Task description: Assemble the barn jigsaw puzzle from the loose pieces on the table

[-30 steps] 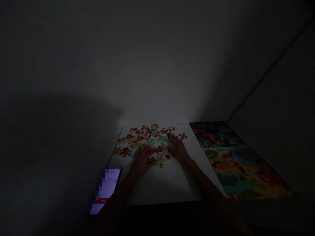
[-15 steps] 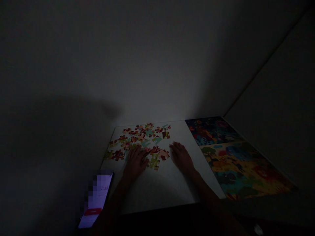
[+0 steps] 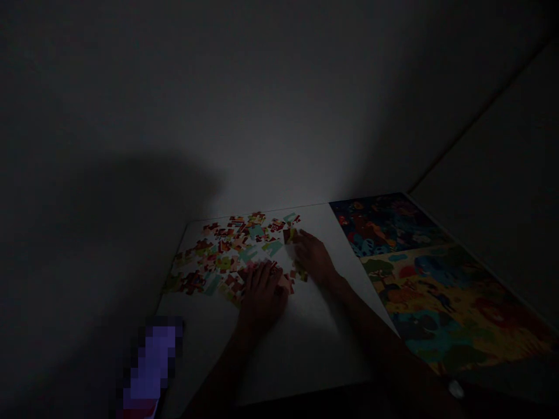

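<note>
Pieces [image 3: 225, 264] scattered far left on board [image 3: 318, 340]; left hand [image 3: 263, 295] palm-down over near ones, fingers extended; right hand [image 3: 318, 259] at their right, grip unclear; hands apart; 2 prints [image 3: 419, 265] right.

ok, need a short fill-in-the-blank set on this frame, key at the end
1. The left hand is spread palm ____ over the puzzle pieces.
2. The phone shows in the view's lower ____ corner.
3. Nearer the person than the dark picture lies the mostly ____ one.

Missing words: down; left; yellow.
</note>
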Available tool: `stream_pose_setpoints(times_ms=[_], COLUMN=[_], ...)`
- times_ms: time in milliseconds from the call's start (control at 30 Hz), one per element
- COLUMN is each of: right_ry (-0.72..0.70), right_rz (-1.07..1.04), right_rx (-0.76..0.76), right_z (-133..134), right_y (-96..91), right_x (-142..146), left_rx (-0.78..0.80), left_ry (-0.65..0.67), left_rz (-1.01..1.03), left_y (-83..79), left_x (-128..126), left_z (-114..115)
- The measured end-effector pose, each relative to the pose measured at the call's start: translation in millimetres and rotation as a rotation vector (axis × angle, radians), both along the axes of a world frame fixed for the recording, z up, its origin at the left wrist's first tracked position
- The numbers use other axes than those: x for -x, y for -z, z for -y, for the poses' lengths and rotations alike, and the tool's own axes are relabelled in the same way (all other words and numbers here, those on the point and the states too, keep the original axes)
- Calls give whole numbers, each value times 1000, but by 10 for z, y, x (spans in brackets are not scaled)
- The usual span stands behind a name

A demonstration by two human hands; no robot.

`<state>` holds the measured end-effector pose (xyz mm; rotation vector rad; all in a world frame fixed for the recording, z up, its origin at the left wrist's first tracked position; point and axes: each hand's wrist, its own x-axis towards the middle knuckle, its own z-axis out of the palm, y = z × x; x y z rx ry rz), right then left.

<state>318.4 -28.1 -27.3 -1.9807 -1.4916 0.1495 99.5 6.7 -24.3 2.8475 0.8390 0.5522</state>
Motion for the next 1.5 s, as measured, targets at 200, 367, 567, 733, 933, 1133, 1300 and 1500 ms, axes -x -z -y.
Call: stream_pose_setpoints(times_ms=[200,367,567,733,933,1133,1300,1500], right_ry=[20,141,304,283,219,140,-203,-202], right_rz=[147,162,205,243,261,180,191,221], right_rx=[186,182,176,212,172,96,64,278], right_z=[-659,-626,-481,-456,-410,-431,-856,-1100], right_y=[77,170,290,310,343,277,43,-234], right_x=[-269,-231,-291,-327,-368,-350,149,577], left_rx=[34,95,127,165,165,143,105,75], left_ry=[-1,-1,-6,22,216,262,222,170], left_rz=[-2,43,120,106,66,45,85,127], left_y=[-9,-18,-14,-6,-61,-54,11,40], left_x=[10,5,5,15,41,69,36,8], left_z=[5,8,37,49,53,41,43,37])
